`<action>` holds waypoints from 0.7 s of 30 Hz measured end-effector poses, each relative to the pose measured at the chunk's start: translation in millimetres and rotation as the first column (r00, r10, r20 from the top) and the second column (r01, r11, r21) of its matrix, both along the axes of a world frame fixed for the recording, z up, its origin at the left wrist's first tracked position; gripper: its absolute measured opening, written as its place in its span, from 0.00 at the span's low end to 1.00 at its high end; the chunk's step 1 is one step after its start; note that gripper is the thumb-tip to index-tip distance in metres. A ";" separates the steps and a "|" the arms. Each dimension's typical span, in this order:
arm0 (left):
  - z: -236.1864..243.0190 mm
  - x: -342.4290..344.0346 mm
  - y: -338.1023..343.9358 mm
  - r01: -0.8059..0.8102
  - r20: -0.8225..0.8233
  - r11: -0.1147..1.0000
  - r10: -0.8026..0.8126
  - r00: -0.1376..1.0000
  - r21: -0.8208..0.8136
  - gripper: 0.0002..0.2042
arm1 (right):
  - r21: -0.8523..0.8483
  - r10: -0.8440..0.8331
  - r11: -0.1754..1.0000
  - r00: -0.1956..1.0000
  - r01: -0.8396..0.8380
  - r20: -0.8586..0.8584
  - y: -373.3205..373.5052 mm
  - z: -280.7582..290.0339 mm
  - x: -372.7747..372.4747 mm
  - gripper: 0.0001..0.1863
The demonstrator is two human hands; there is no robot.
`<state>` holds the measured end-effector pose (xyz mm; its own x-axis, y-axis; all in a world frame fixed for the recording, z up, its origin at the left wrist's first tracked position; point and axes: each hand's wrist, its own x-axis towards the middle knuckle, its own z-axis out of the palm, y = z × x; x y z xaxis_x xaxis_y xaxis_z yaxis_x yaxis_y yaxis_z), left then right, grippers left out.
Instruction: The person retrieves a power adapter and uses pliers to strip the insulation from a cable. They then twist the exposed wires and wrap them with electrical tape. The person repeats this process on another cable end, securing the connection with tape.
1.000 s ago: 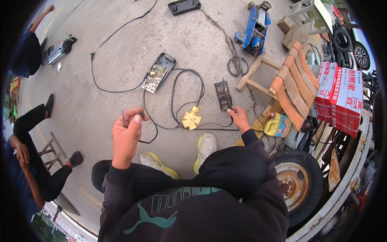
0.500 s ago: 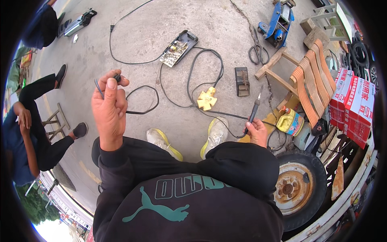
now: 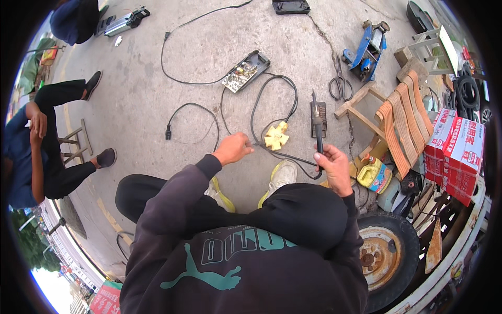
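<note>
My right hand (image 3: 334,166) is closed around the dark handle of a soldering iron (image 3: 318,128), its tip pointing away from me. The iron passes over a small black tray (image 3: 322,123) with brownish contents. Over the ground near my shoes, my left hand (image 3: 234,148) has loosely bent fingers, and I see nothing in them. Its fingertips come close to a black cord and a yellow cross-shaped power socket (image 3: 276,137). On the left lies a black cord with a plug-like end (image 3: 168,132). Further off sits an opened black charger case (image 3: 246,71) with an exposed circuit board.
Scissors (image 3: 340,86) and a blue floor jack (image 3: 368,49) lie at the far right. Nearer are a woven-strap chair (image 3: 400,123), a yellow jug (image 3: 374,175), red-and-white boxes (image 3: 454,154) and a rusty wheel (image 3: 379,254). A seated person (image 3: 31,152) is on the left.
My left hand has let go of the black cord end, now on the ground, and moved right and down. My right hand has brought the soldering iron over the black tray, more upright in view.
</note>
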<state>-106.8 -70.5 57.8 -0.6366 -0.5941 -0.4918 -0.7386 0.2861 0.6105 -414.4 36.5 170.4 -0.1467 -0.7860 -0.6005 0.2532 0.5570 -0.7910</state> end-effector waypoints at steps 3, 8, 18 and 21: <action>-55.5 -5.1 29.5 0.045 -0.065 0.997 -0.049 0.997 -0.067 0.12 | 0.060 -0.020 0.998 0.999 0.022 -0.033 32.1 -11.7 -4.7 0.14; -52.0 -17.0 14.0 0.031 -0.083 0.992 -0.021 0.996 0.119 0.15 | 0.097 0.032 0.995 0.997 -0.024 -0.074 52.4 -14.2 -29.8 0.14; -4.6 -9.6 -42.2 -0.263 -0.111 0.835 0.357 0.928 0.483 0.14 | 0.270 0.236 0.953 0.894 -0.136 -0.380 93.4 74.2 -126.2 0.11; -3.7 -11.0 -40.8 -0.247 -0.137 0.821 0.363 0.922 0.515 0.14 | 0.256 0.194 0.962 0.906 -0.100 -0.377 84.8 90.7 -120.3 0.12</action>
<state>-117.8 -111.4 54.0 -0.5870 -0.5022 -0.6350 -0.5689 -0.3021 0.7649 -534.7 121.3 261.1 -0.3021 -0.6677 -0.6804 -0.1521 0.7383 -0.6571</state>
